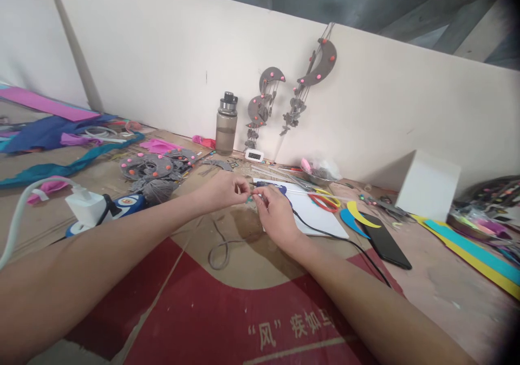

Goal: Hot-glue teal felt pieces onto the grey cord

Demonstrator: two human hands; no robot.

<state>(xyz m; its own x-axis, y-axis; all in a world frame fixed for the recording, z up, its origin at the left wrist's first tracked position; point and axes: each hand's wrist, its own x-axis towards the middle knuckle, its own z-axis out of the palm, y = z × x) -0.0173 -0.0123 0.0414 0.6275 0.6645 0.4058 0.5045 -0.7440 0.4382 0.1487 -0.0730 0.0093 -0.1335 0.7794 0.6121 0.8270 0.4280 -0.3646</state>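
My left hand [228, 191] and my right hand [277, 212] meet above the cardboard, fingertips nearly touching. Both are pinched closed, and what sits between the fingertips is too small to make out. A grey cord [219, 259] lies in a loop on the cardboard below them; whether it runs up into the fingers is unclear. Just behind my right hand a dark blue glue gun [270, 186], with a clear glue stick at its rear, rests by a white pad [320, 221]. Its black cable [325, 232] passes beside my right forearm.
A water bottle [226, 126] and a small digital clock [254, 155] stand by the white wall. Grey crescents with pink dots [152, 165] lie at left, near a white charger [87, 208]. Scissors [325, 200], paper crescents [355, 223] and a black phone [385, 243] are at right.
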